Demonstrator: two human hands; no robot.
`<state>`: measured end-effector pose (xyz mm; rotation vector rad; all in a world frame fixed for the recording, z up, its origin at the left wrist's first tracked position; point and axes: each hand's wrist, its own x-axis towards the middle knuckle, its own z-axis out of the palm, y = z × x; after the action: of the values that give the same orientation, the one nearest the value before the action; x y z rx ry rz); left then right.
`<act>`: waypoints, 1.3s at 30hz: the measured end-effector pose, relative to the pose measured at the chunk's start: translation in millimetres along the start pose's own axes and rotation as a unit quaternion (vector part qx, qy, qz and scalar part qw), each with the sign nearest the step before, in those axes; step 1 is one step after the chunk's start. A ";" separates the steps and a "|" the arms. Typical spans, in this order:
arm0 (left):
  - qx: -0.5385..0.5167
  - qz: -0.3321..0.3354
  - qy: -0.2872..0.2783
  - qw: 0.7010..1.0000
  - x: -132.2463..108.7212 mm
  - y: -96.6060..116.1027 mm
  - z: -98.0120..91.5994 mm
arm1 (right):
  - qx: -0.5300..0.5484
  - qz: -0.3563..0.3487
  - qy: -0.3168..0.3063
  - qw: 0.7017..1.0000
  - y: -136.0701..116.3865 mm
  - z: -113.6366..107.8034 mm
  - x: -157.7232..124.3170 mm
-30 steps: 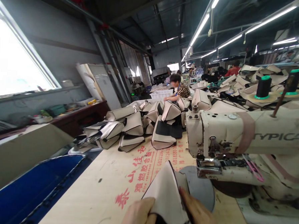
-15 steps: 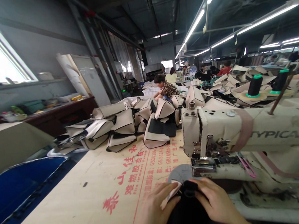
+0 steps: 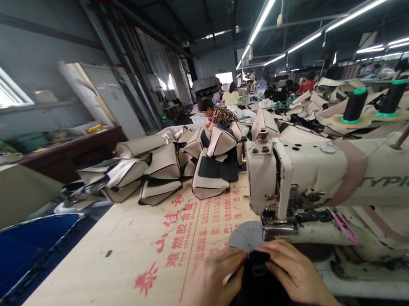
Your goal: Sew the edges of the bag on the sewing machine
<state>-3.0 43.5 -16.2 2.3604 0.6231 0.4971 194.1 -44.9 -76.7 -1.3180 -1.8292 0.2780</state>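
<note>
Just in front of the sewing machine (image 3: 268, 179), both hands grip a black piece of material (image 3: 257, 283). My left hand (image 3: 215, 277) is closed on its left edge, fingertips near the round grey plate (image 3: 244, 235). My right hand (image 3: 294, 269) pinches the folded top of the black piece from the right, close below the machine's metal foot area. The lower part of the black piece hangs toward me and blends with a dark sleeve. Whatever lies under the fingers is hidden.
Beige and black sewn pieces (image 3: 163, 162) are piled at the back of the wooden table (image 3: 117, 253). A blue-lined container (image 3: 31, 249) stands at the left. Black thread cones (image 3: 354, 106) stand behind the machine. A person (image 3: 223, 116) bends beyond the pile.
The view has shifted slightly, so the pile and table sit further left. A light flap showing by my left hand before is now mostly covered by its fingers. Both hands keep their hold.
</note>
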 end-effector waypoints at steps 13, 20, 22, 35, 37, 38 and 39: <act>-0.003 -0.022 0.156 0.988 -0.4 -1.7 26.9 | 0.002 0.014 -0.032 0.999 -10.5 -5.2 8.6; 0.028 0.079 0.026 0.996 3.4 -6.5 15.1 | 0.010 0.024 -0.064 0.998 -9.7 -9.4 9.5; 0.035 0.062 -0.001 0.997 6.5 -2.3 11.1 | 0.008 0.025 -0.065 0.998 -7.9 -8.1 7.7; -0.001 -0.006 -0.014 1.000 12.5 -4.9 18.0 | -0.002 0.013 -0.115 0.993 0.8 -13.9 2.7; -0.031 -0.064 0.030 0.997 10.1 -5.7 22.5 | -0.001 0.019 -0.101 0.995 1.0 -12.4 1.9; -0.049 -0.089 0.054 0.993 8.7 -5.8 24.5 | 0.002 0.023 -0.093 0.995 1.1 -11.3 0.8; -0.069 -0.107 0.073 0.989 7.4 -5.6 26.1 | 0.005 0.027 -0.087 0.996 1.2 -10.1 -0.6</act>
<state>14.1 38.8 -37.4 2.1102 0.8690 0.5997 202.4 -47.7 -71.5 -1.3740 -1.9353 0.4421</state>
